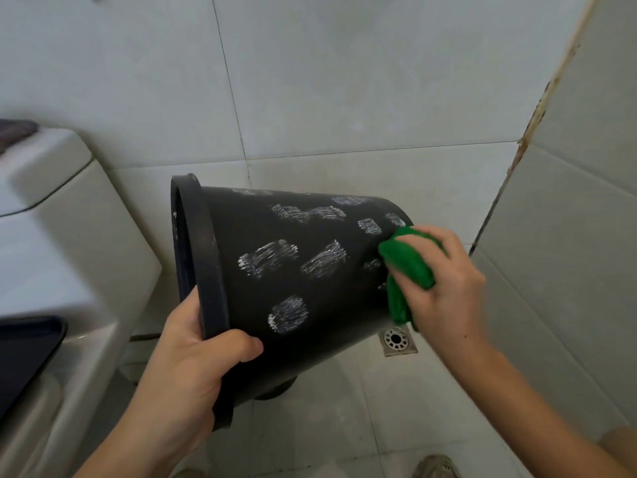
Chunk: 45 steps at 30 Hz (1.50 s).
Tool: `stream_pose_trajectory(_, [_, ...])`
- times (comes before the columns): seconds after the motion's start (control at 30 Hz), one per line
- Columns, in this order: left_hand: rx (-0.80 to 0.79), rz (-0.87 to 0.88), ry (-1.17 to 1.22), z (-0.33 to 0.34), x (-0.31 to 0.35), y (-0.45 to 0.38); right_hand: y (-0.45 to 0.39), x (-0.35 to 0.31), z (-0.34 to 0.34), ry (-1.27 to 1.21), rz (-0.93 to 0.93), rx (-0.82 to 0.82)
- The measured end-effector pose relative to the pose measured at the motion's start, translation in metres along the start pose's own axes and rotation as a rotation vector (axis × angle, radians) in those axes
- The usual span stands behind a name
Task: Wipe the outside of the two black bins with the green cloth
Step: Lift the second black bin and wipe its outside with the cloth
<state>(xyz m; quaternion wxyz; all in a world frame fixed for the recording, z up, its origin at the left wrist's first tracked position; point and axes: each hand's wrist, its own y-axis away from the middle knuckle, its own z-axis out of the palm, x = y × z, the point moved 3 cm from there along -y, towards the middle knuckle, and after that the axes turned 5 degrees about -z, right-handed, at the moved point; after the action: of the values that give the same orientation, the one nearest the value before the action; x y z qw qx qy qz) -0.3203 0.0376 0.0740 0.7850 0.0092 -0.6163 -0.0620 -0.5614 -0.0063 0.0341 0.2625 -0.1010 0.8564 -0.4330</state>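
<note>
The left hand (193,353) grips the tilted bin (293,281) by its rim above the floor (344,426), the right hand (444,281) bunches the cloth (406,267) near its base — hard scrubbing could twist the bin loose.

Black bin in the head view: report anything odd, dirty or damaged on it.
The black bin is held tipped on its side by the left hand, and white scuffed smears dot its outer wall. The right hand presses the green cloth near its base. No cracks show.
</note>
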Motion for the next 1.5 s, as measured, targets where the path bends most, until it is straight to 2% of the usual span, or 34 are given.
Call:
stream_pose_trajectory(0.1, [0.017, 0.002, -0.019, -0.001, -0.003, -0.001, -0.004, 0.002, 0.000, -0.009, 0.074, 0.049])
stream_pose_trajectory(0.27, [0.032, -0.004, 0.017, -0.001, -0.006, -0.005, 0.020, -0.040, 0.000, -0.037, -0.213, -0.054])
stream_pose_trajectory(0.3, [0.026, 0.002, 0.019, -0.001, -0.005, -0.005, 0.017, -0.034, 0.000, -0.031, -0.193, -0.066])
stream_pose_trajectory(0.4, [0.000, 0.002, 0.021, -0.003, -0.004, -0.004, -0.005, -0.001, -0.003, -0.010, 0.053, 0.011])
stream_pose_trajectory(0.47, [-0.006, -0.012, 0.031, -0.004, -0.004, -0.005, -0.007, 0.003, -0.004, 0.010, 0.105, 0.053])
stream_pose_trajectory(0.53, [0.010, -0.026, 0.053, -0.005, -0.003, -0.006, 0.000, -0.015, -0.004, 0.015, 0.013, 0.043])
stream_pose_trajectory(0.6, [0.022, -0.034, 0.065, -0.004, -0.002, -0.007, 0.014, -0.037, -0.003, 0.012, -0.169, -0.018])
stream_pose_trajectory(0.67, [0.017, -0.035, 0.077, -0.003, -0.001, -0.006, 0.016, -0.036, -0.004, 0.026, -0.275, -0.058])
stream_pose_trajectory(0.7, [0.011, -0.030, 0.088, -0.002, 0.000, -0.005, 0.012, -0.027, -0.005, 0.030, -0.247, -0.045])
stream_pose_trajectory(0.8, [-0.009, -0.008, 0.093, -0.001, 0.003, -0.004, -0.006, 0.003, -0.010, 0.037, 0.008, 0.081])
stream_pose_trajectory(0.87, [0.016, 0.002, 0.095, -0.001, 0.003, -0.003, 0.000, -0.002, -0.007, 0.033, 0.042, 0.092])
stream_pose_trajectory(1.0, [0.020, -0.016, 0.122, -0.003, 0.004, -0.006, 0.030, -0.051, 0.000, 0.001, -0.275, 0.017])
stream_pose_trajectory(1.07, [0.001, -0.007, 0.115, -0.005, 0.006, -0.007, 0.021, -0.045, -0.004, 0.027, -0.322, 0.021])
stream_pose_trajectory(1.2, [0.001, 0.022, 0.077, -0.010, 0.010, -0.005, -0.020, 0.003, -0.014, 0.060, 0.078, 0.091])
stream_pose_trajectory(1.27, [-0.017, 0.003, 0.046, -0.010, 0.007, -0.005, -0.026, 0.011, -0.015, 0.085, 0.187, 0.107])
stream_pose_trajectory(1.33, [-0.009, -0.009, 0.041, -0.010, 0.005, -0.006, -0.022, 0.000, -0.012, 0.101, 0.136, 0.122])
stream_pose_trajectory(1.43, [-0.013, -0.014, 0.013, -0.007, 0.006, -0.005, -0.009, -0.023, -0.005, 0.091, -0.108, 0.016])
stream_pose_trajectory(1.5, [-0.016, -0.016, 0.038, -0.008, 0.008, -0.003, -0.015, -0.016, -0.007, 0.098, -0.095, 0.005])
